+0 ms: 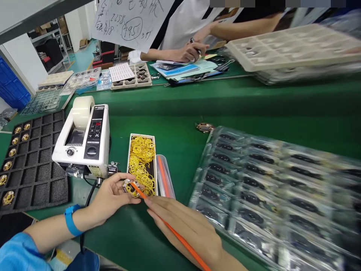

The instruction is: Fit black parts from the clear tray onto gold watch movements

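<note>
My left hand [105,197] pinches a small round watch case [128,185] by its edge, between thumb and fingers. Yellow and dark parts show on its face. A thin orange stick [180,238] is gripped in my right hand [188,227], its tip reaching onto the face of the watch case. Just behind the hands is a white-rimmed box [155,158] filled with thin yellow rings [140,150]. Beside that box lies a clear case [166,177] with an orange strip inside.
A white tape dispenser [98,146] with a tape roll stands at left. Beyond it lies a black foam tray [39,165] with several gold round pieces. At right are bagged dark parts [254,195], with a rose-gold watch case [205,127] near their corner. Another person's hand [191,52] holds a pen opposite.
</note>
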The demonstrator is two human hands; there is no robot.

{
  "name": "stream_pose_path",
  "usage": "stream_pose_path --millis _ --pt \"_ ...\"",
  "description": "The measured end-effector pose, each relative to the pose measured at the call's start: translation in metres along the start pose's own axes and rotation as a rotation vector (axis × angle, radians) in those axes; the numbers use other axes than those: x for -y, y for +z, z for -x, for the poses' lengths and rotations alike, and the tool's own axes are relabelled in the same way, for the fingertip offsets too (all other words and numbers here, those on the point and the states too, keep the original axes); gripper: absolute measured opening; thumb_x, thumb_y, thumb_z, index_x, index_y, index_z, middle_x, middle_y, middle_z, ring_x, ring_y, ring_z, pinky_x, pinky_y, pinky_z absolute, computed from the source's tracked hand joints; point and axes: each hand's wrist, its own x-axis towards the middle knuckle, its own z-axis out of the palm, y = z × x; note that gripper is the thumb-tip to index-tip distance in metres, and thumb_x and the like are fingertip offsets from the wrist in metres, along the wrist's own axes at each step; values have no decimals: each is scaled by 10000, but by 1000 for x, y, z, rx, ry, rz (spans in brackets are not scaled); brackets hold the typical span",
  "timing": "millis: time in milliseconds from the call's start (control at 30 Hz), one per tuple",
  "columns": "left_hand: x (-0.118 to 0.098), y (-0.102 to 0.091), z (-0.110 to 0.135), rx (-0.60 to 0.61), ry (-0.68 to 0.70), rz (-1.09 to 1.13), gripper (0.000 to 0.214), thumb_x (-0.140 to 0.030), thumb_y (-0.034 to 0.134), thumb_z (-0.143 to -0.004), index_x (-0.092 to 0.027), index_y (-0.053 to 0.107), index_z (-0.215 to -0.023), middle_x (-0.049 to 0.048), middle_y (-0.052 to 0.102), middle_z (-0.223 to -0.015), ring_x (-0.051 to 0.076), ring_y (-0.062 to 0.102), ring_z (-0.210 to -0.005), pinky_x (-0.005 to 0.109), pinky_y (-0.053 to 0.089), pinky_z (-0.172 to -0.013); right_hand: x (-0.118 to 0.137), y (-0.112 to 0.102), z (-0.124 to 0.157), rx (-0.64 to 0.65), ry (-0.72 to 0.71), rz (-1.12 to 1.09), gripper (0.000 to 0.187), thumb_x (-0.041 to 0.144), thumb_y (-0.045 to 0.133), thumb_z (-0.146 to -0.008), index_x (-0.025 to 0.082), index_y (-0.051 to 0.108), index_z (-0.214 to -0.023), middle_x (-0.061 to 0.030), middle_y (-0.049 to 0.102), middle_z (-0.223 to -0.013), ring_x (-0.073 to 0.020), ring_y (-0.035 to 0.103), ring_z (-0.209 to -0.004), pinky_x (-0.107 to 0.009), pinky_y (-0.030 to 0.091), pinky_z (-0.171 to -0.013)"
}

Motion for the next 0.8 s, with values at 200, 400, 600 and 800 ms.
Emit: stream_pose_path --millis 200,400,600,800 --pt "8 2 2 -1 58 66 485 -317 846 -655 -213 635 -1079 50 718 -1008 207 668 -1000 374 504 -954 8 8 2 -59 94 8 259 -5 556 -869 127 632 -1079 -116 763 -857 -189 738 -812 -305 636 -760" --pt "12 2 2 -13 67 103 501 -348 843 -660 -209 618 -1086 55 718 -1046 199 666 -1025 364 489 -977 8 13 4 -72 81 58 231 -24 598 -839 95 650 -1030 -127 759 -838 -189 737 -806 -300 631 -778" --pt "10 0 1 -10 55 37 484 -298 825 -677 -204 622 -1105 64 728 -1021 215 665 -1014 356 480 -948 6 17 11 8 -79 197 207 -21 550 -853 44 676 -1004 -171 756 -889 -247 730 -885 -354 623 -799" --pt "10 -1 -1 -18 90 -43 437 -156 769 -669 -194 621 -1078 53 744 -987 192 670 -970 306 462 -921 13 9 3 206 -193 325 379 17 326 -933 34 700 -994 -180 750 -974 -285 718 -916 -382 619 -745"
